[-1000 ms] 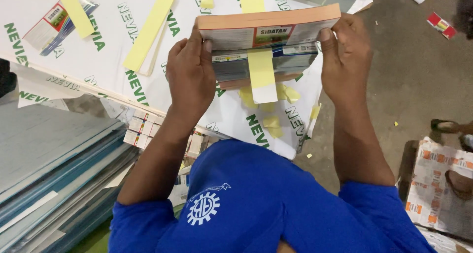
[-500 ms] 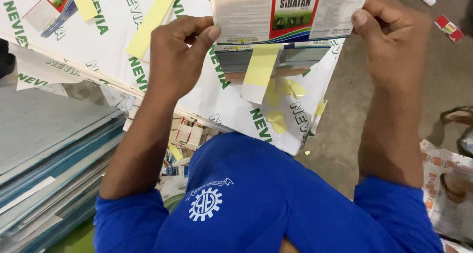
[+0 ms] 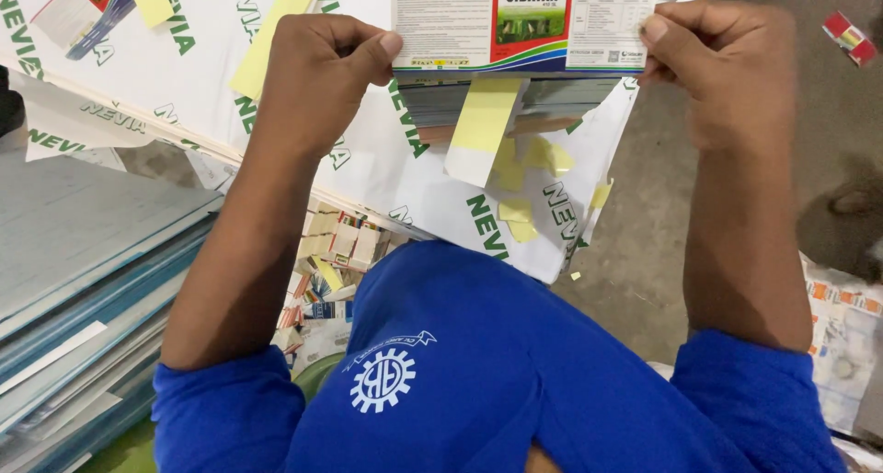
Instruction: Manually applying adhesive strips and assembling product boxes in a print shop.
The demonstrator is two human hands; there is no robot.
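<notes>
Printed label sheet held flat and face-up at top centre, white with a red panel and coloured stripes along its lower edge. Left hand pinching the sheet's left lower corner, thumb pressed on top, remaining fingers curled beneath. Right hand pinching the right edge the same way, thumb on top. Directly below the sheet: a stack of similar labels, with a yellow backing strip hanging down from it, lower end white. Just below the sheet and lower right of the strip: small yellow paper scraps scattered on a large white printed board. Left of the sheet, another long yellow strip lying on that board. Far lower left of the sheet: stacked grey-blue panels. Between panels and board: small cartons in a pile. Right of the sheet: bare concrete floor.
</notes>
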